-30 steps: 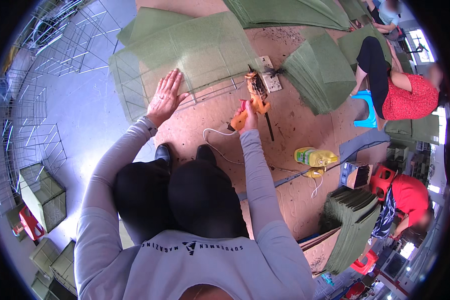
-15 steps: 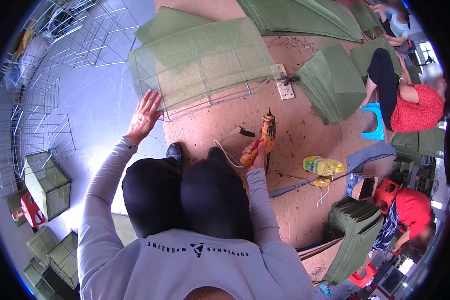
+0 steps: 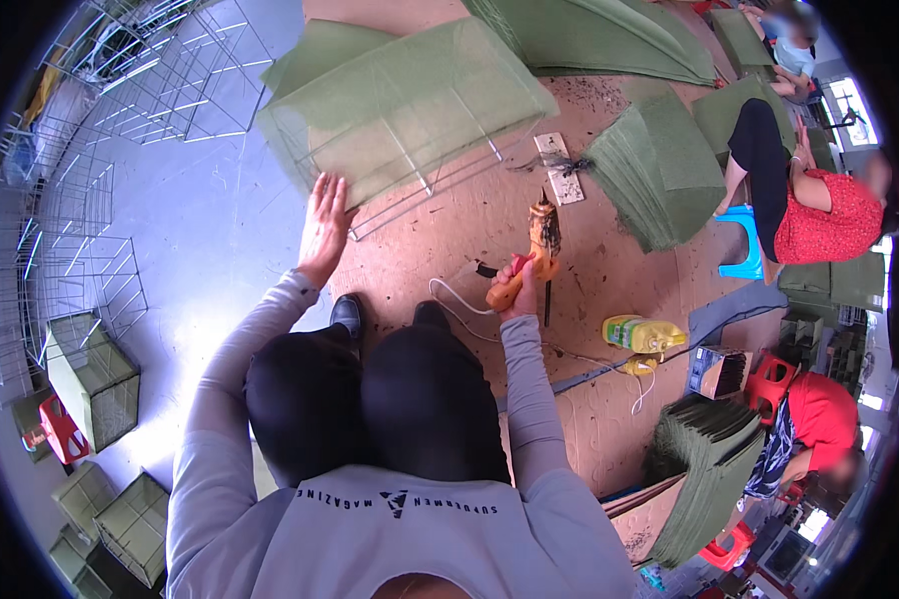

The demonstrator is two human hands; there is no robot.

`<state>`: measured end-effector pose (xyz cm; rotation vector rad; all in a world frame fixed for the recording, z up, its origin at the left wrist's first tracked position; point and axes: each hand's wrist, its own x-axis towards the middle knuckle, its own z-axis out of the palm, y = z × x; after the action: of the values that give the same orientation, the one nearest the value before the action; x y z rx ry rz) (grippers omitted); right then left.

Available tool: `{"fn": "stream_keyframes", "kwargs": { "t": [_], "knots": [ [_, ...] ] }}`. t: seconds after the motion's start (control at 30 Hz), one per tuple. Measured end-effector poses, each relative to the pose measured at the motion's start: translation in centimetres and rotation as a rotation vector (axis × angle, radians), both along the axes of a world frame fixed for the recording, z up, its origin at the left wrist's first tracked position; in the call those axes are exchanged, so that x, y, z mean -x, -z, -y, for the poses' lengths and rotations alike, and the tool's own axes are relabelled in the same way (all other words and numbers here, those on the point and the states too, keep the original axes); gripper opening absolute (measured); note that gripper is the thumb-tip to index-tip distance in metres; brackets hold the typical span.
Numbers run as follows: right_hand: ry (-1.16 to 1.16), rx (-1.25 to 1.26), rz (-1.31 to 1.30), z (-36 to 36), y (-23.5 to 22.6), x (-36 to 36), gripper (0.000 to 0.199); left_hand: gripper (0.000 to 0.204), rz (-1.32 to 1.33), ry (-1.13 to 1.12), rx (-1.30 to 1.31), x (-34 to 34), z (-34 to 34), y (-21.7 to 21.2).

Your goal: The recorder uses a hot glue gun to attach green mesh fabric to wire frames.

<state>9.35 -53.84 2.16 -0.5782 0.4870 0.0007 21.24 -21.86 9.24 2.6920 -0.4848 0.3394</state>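
My left hand (image 3: pixel 324 224) lies flat, fingers together, against the near corner of a wire frame covered in green mesh (image 3: pixel 410 100) that stands on the brown floor board. My right hand (image 3: pixel 522 283) grips the orange handle of a glue gun (image 3: pixel 535 250), its dirty nozzle pointing away from me above the board. A white cord (image 3: pixel 454 299) runs from the gun toward my black shoes (image 3: pixel 348 314). The frame's bare wire edge (image 3: pixel 420 195) lies between my two hands.
Bare wire frames (image 3: pixel 150 70) are stacked at the far left; mesh-covered boxes (image 3: pixel 90 374) sit at my left. Piles of green mesh sheets (image 3: pixel 659 170) lie ahead and right. A yellow bottle (image 3: pixel 641 332) stands near my right. Two seated people in red (image 3: pixel 819 215) work at right.
The mesh frame has shifted away from me and to the right. My left hand moved right to rest on its near corner, and my right hand raised the glue gun slightly.
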Motion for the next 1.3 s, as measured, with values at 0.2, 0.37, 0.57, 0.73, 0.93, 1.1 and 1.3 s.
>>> {"fn": "stream_keyframes", "kwargs": {
  "t": [0.2,0.37,0.57,0.73,0.93,1.1,1.3],
  "knots": [
    [-0.031,0.042,0.183,-1.6,-3.1,0.2,0.051,0.055,-0.059,0.129,-0.057,-0.3,-0.3,-1.5],
    [-0.108,0.171,0.25,-1.1,-6.5,0.7,0.049,0.055,-0.106,0.324,-0.262,-0.1,-3.4,-2.1],
    [-0.197,0.226,0.198,-2.0,-7.2,0.6,0.038,0.049,0.05,0.375,-0.386,-0.1,-4.5,-3.1],
    [-0.374,0.341,0.155,-5.1,-6.9,0.8,0.02,0.033,0.115,0.427,-0.164,-0.2,-4.9,-3.7],
    [-0.511,0.347,0.207,-7.7,-7.4,0.1,0.015,0.023,0.033,0.544,-0.113,-1.5,-5.4,-5.4],
    [-0.569,0.428,0.216,-8.4,-8.3,0.0,0.017,0.018,-0.088,0.707,-0.32,-3.0,-5.8,-6.2],
    [-0.704,0.559,0.252,-8.9,-8.5,-0.1,0.025,0.008,-0.054,0.713,-0.184,-4.2,-6.1,-5.3]
  ]
}}
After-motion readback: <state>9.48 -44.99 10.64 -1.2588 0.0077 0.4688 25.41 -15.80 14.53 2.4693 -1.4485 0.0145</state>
